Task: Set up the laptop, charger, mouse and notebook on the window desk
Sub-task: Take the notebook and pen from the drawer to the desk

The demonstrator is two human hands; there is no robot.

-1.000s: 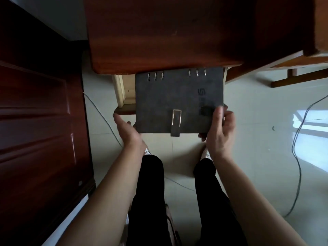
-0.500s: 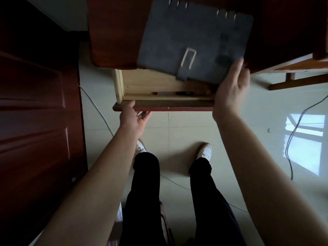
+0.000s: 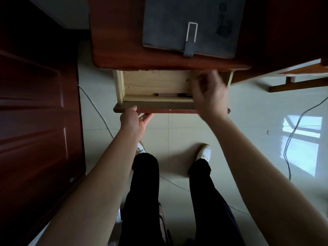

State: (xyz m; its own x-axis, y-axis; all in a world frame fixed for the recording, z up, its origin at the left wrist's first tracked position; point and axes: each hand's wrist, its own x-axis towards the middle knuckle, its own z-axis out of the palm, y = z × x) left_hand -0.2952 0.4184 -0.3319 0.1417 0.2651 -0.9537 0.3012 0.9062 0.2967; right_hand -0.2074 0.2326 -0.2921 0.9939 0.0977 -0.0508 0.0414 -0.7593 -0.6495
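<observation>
Grey notebook on tabletop, drawer open below

Item: grey ring-bound notebook (image 3: 177, 20) with a metal strap clasp (image 3: 191, 35) – lies flat and closed on the reddish wooden tabletop (image 3: 115, 32), near its front edge, with no hand on it. Under that edge a pale wooden drawer (image 3: 156, 82) stands pulled out; a pen (image 3: 170, 94) lies inside along its front wall. Left hand (image 3: 134, 120): grip closed on the drawer's front panel, thumb on the panel, fingers beneath. Right hand (image 3: 211, 96): above the drawer's right end, motion-blurred – its grip cannot be told. Surroundings: dark door (image 3: 35, 121) at left, pale tiled floor (image 3: 177, 132), black cable (image 3: 292, 132) at right.
</observation>
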